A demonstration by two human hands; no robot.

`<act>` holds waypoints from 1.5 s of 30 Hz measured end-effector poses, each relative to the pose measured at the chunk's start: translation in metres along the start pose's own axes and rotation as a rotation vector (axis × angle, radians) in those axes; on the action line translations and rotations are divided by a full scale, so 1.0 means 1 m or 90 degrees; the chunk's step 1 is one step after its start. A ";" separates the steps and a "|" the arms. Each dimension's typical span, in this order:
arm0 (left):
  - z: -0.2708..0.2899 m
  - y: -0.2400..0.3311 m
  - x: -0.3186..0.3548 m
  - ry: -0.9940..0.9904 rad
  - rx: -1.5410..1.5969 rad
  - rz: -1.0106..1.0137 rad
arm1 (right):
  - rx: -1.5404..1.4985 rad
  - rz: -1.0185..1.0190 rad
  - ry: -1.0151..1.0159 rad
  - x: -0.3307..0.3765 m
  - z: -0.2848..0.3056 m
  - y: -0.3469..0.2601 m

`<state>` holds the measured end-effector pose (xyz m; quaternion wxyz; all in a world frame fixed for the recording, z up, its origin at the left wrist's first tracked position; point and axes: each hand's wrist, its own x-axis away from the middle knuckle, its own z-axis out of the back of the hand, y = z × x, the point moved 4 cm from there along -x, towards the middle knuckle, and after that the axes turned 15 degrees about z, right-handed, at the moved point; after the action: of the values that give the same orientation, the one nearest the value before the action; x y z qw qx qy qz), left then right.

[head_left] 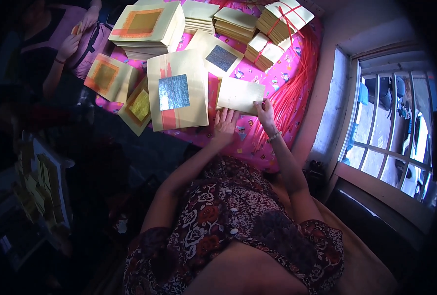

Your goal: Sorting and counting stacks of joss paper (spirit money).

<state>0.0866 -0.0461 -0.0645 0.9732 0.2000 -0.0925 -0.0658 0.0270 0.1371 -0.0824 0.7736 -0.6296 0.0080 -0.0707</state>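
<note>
A small stack of pale joss paper (241,96) lies on the pink patterned table cover (248,129). My right hand (265,112) pinches its near right corner between thumb and fingers. At the stack's near edge, my left hand (225,124) lies with fingers stretched out, the fingertips against the paper. Just left of it stands a larger block of joss paper (198,88), with a silver foil square (174,92) and a red mark on top. Behind is a sheet with a dark silver square (222,58).
Red plastic strings (289,96) spread along the table's right side. Tied bundles (262,51) and several stacks (152,42) fill the back. Sheets with orange (103,74) and gold (140,105) squares lie left. A co-worker's hands (76,37) are at upper left. A barred window (390,118) is right.
</note>
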 end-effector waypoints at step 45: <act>0.021 0.005 -0.006 0.146 -0.153 0.009 | 0.454 0.151 0.051 0.005 -0.001 -0.011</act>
<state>0.0772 -0.0479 -0.0447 0.9947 0.0880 0.0260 -0.0460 0.0304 0.1339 -0.0715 0.9462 -0.3120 0.0857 -0.0036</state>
